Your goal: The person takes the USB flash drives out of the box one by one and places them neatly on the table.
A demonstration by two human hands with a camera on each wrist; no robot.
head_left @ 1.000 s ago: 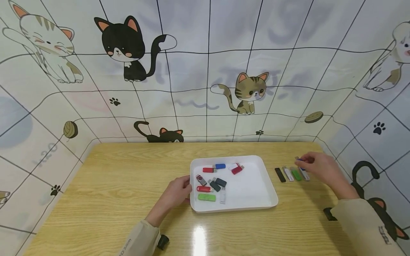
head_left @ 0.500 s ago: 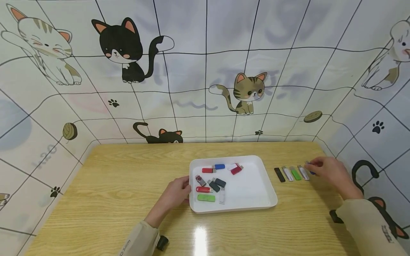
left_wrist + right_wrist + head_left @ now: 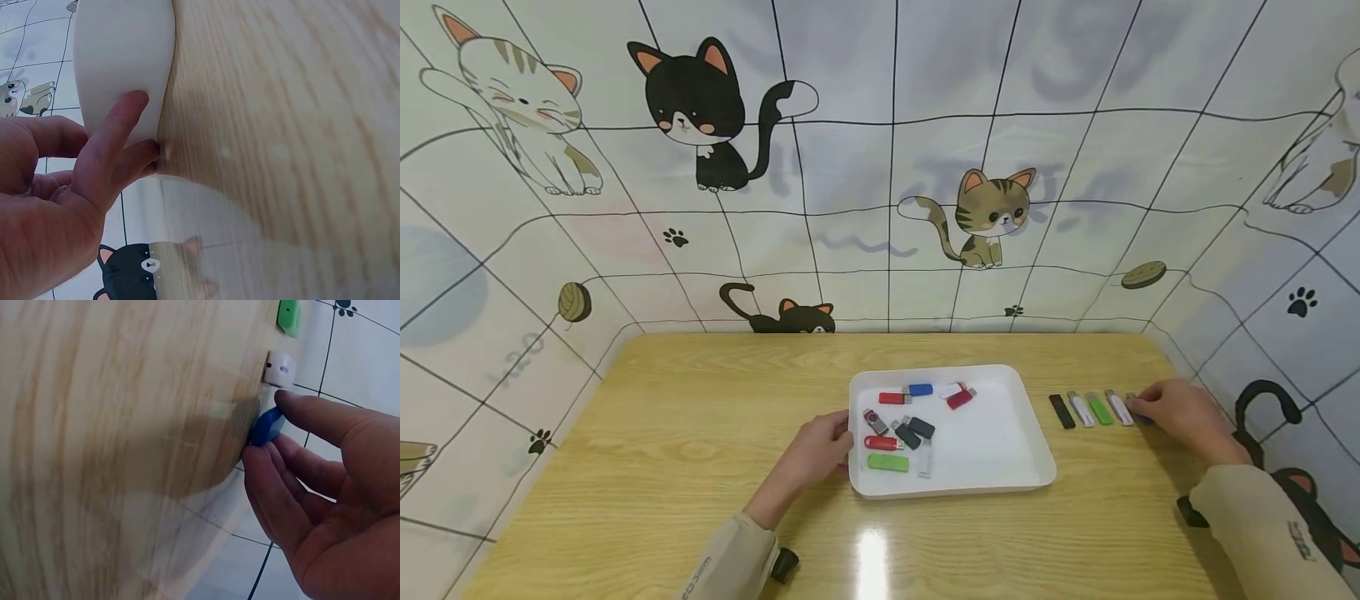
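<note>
Beside the left end of a white tray (image 3: 992, 454), my left hand (image 3: 812, 448) holds its edge; in the left wrist view the fingertips lie against the tray's outer wall (image 3: 125, 50). At the table's right side, my right hand (image 3: 1183, 418) pinches a blue USB stick (image 3: 267, 427) between thumb and fingers, close over the wood. It is the rightmost of a row: a black stick (image 3: 1062, 412), a white stick (image 3: 1081, 410), a green stick (image 3: 1099, 409) and another white stick (image 3: 1119, 408). The right hand partly covers the blue one in the head view.
Inside the tray lie several more USB sticks, among them a light green one (image 3: 887, 462), a blue one (image 3: 920, 389), a red one (image 3: 882, 442) and a dark one (image 3: 921, 427). A cat-patterned cloth (image 3: 850, 242) surrounds the wooden table (image 3: 700, 433).
My right hand has moved right and down with the blue USB stick, from above the second white stick to the row's right end. The left hand stays at the tray.
</note>
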